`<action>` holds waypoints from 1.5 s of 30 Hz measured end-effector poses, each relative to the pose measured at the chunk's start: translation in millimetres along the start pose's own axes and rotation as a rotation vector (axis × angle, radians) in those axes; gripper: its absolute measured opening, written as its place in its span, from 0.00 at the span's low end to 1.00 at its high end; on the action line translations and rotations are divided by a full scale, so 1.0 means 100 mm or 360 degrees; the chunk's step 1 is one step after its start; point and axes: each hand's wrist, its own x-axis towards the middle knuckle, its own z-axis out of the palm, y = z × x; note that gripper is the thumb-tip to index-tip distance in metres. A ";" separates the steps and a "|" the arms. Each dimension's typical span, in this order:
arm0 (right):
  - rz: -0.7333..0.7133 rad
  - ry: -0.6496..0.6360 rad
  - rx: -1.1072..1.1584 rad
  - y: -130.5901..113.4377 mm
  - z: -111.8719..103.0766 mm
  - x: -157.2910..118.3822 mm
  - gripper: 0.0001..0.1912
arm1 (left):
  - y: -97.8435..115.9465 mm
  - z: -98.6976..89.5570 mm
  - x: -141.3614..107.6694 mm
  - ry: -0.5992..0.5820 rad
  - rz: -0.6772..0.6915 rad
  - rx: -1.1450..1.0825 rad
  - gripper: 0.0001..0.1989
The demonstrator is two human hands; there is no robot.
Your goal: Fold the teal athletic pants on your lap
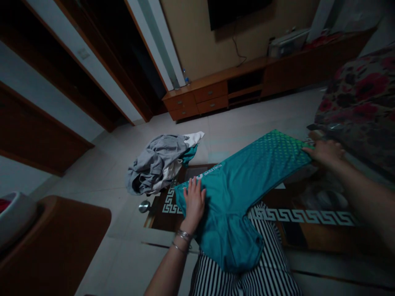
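Note:
A teal shirt [234, 193] with green dots at one end and the printed word "MARATHON" lies across a glass table and over my striped lap. Flat on its left part rests my left hand [195, 200], fingers stretched out, bracelets on the wrist. At the far right, my right hand [327, 151] pinches the green-dotted edge between thumb and fingers. Left of the shirt sits a heap of grey and white clothes [157, 160], with a bit of teal cloth among them.
The dark glass table [160, 220] has a white key-pattern border and a round metal knob [144, 206] at its corner. A wooden TV cabinet [212, 96] stands along the wall. To the right is a flowered sofa [361, 94]; a brown chair [68, 234] is at lower left.

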 end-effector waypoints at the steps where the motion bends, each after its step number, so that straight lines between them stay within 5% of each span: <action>1: 0.0084 -0.0052 0.0006 0.01 0.00 -0.04 0.33 | -0.19 0.00 -0.03 -0.0005 -0.0083 0.0091 0.27; 6: 0.0192 -0.0018 0.0068 -0.06 0.01 -0.21 0.31 | -0.79 0.07 -0.35 -0.0043 -0.0221 0.0384 0.35; 14: 0.0061 0.0044 0.0068 -0.20 -0.32 -0.40 0.29 | -0.80 -0.06 -0.46 0.0012 -0.0229 0.0262 0.31; 16: -0.0299 0.0155 0.0191 -0.31 -0.56 -0.72 0.26 | -0.70 -0.19 -0.57 0.0119 -0.0048 0.0209 0.30; 18: -0.0929 0.0128 0.0482 -0.45 -0.84 -1.26 0.21 | -0.58 -0.33 -0.74 0.0101 0.0385 0.0123 0.32; 21: -0.1865 -0.0324 0.0854 -0.66 -1.26 -2.32 0.19 | -0.42 -0.50 -0.99 -0.0181 0.1021 0.0014 0.41; 24: -0.2329 -0.0659 0.0811 -0.77 -1.53 -3.26 0.28 | -0.35 -0.54 -1.13 -0.0407 0.1131 0.0028 0.46; 29: -0.2223 -0.0727 0.0701 -0.75 -1.53 -3.85 0.36 | -0.35 -0.47 -1.28 -0.0483 0.1087 0.0075 0.37; 38: -0.2066 0.0016 0.0837 -0.92 -1.20 -4.07 0.14 | -0.42 -0.05 -1.47 -0.0109 0.1150 -0.0057 0.25; 45: -0.2124 0.0047 0.1006 -0.95 -1.29 -4.00 0.12 | -0.35 -0.12 -1.50 -0.0099 0.1061 -0.0149 0.22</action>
